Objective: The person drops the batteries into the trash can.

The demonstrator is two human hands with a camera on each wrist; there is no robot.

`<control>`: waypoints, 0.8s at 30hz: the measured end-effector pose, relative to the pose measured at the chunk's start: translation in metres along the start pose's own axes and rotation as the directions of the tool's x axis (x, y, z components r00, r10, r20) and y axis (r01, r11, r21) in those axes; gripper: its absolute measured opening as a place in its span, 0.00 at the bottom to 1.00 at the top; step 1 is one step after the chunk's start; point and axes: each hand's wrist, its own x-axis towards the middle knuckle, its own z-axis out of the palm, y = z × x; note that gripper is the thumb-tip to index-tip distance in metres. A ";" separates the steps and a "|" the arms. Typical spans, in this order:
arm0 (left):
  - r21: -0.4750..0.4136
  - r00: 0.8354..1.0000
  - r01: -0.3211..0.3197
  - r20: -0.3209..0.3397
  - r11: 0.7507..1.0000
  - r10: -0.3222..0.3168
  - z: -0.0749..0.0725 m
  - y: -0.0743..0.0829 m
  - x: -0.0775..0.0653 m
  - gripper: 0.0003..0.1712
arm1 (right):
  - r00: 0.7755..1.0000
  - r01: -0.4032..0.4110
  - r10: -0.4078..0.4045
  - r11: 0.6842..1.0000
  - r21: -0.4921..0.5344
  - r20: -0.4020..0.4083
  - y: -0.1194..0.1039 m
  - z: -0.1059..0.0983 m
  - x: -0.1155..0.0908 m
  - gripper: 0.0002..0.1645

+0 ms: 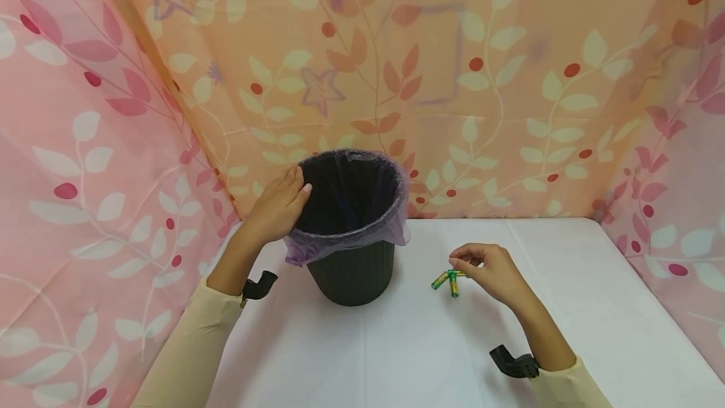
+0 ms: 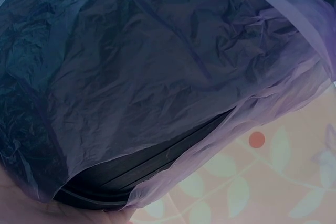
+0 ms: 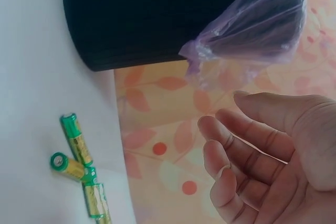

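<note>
A dark ribbed waste bin stands upright with a thin purple bag lining it and folded over the rim. My left hand rests against the bin's left side at the rim, fingers straight and thumb at the edge. In the left wrist view the crumpled liner fills most of the picture. Several green and yellow batteries lie in a small cluster to the right of the bin. Just above them is my right hand; in the right wrist view its fingers are loosely bent around nothing.
A white cloth covers the table. Behind it hangs an orange-toned leaf-patterned curtain, close to the bin's back. Pink patterned cloth closes off the left, with more on the right. Black wrist mounts stick out from both forearms.
</note>
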 end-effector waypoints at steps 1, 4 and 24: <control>0.000 1.000 0.000 -0.001 1.000 0.000 0.000 0.000 0.000 0.38 | 1.000 -0.005 0.005 1.000 0.004 0.000 0.002 0.000 0.001 0.11; 0.000 1.000 -0.003 -0.007 1.000 0.003 -0.001 0.000 -0.001 0.37 | 1.000 -0.015 0.015 1.000 0.011 -0.001 0.008 0.002 0.004 0.11; -0.003 1.000 -0.002 -0.005 1.000 0.002 0.000 0.001 -0.001 0.37 | 0.994 -0.100 0.100 0.995 -0.021 0.050 0.030 0.011 0.008 0.09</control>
